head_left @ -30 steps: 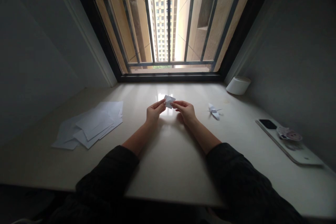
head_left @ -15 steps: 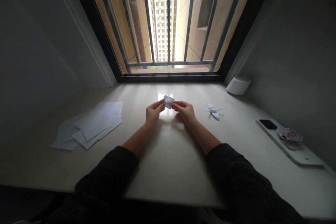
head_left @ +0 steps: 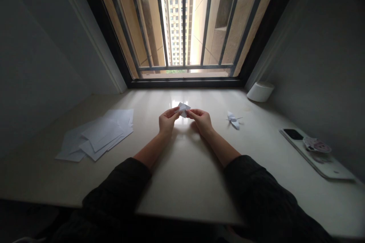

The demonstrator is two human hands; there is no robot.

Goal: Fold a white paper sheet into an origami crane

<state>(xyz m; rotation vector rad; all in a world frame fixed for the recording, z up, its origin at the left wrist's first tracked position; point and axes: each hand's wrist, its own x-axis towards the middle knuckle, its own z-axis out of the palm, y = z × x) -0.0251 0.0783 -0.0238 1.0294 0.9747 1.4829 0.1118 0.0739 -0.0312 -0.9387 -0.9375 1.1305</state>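
A small piece of folded white paper (head_left: 184, 109) is held up between my two hands, above the pale sill top. My left hand (head_left: 167, 119) pinches its left side between thumb and fingers. On the right edge of the paper, my right hand (head_left: 202, 120) has the same kind of pinch. The fingertips hide part of the folds. To the right of my right hand lies a white paper crane (head_left: 234, 120) with its wings spread. A loose pile of white paper sheets (head_left: 102, 133) rests to the left of my left hand.
A phone (head_left: 315, 153) with a round cartoon grip on its back lies at the right. Behind it, a white cylindrical object (head_left: 260, 92) leans by the wall. The barred window (head_left: 185, 82) closes off the far side of the sill top (head_left: 185, 182).
Both hands keep their pinch on the folded paper, with only a slight shift of the fingers. The whole view has moved a little.
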